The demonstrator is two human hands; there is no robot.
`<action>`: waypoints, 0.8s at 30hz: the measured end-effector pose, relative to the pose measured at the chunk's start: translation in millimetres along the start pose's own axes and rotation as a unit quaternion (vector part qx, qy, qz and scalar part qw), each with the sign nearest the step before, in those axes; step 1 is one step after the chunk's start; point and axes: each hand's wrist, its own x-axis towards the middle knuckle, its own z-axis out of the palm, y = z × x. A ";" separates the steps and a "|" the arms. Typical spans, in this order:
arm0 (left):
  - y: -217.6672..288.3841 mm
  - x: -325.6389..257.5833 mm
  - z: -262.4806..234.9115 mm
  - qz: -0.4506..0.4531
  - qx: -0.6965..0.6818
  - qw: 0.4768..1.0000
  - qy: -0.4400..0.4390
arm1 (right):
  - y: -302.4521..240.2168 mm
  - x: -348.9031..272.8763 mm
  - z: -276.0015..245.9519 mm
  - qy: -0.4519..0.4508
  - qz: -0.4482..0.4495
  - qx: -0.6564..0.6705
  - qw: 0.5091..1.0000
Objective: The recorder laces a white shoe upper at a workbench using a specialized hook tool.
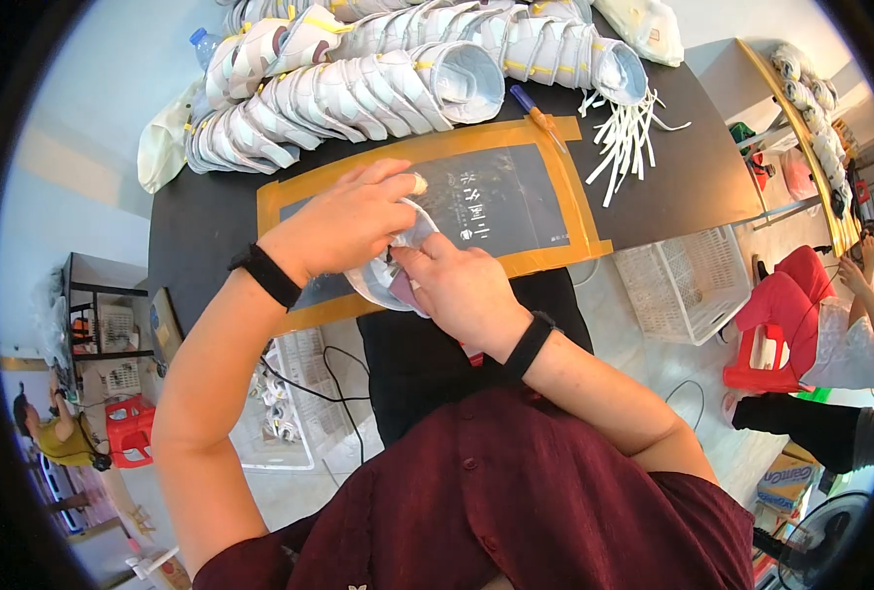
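Both my hands are on a small white fabric piece with a mauve patch, which looks like a shoe upper point(370, 283), near the front edge of the dark table. My left hand point(344, 218) grips its far left side with bent fingers; one fingertip has a pale wrap. Pressed in from the right, my right hand point(462, 295) pinches the piece, its fingertips close to the left hand's. My fingers hide much of the piece. Beneath them lies a dark sheet point(496, 197) under clear plastic, bordered with tan tape point(582, 211).
Nested stacks of shoe uppers point(329, 103) line the table's point(693, 157) far side. White strips point(619, 143) and a blue-capped pen point(535, 113) lie near them. White crates point(688, 285) stand below. A seated person point(801, 295) is at right; another person point(58, 433) is at far left.
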 end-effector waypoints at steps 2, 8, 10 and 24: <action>-1.5 1.2 -0.6 -0.006 -0.011 1.000 -0.024 | 0.0 0.6 -0.8 -0.001 -0.007 0.007 1.000; -0.2 4.1 -2.5 0.023 0.011 1.000 -0.005 | -0.8 0.0 -2.2 0.015 -0.018 -0.013 1.000; -0.2 4.4 -2.7 0.026 0.017 0.999 -0.021 | -0.6 0.1 -1.3 0.014 -0.019 -0.011 1.000; 12.3 1.1 8.9 -0.036 0.047 0.998 0.017 | -3.0 0.6 -3.3 0.005 -0.040 -0.005 0.999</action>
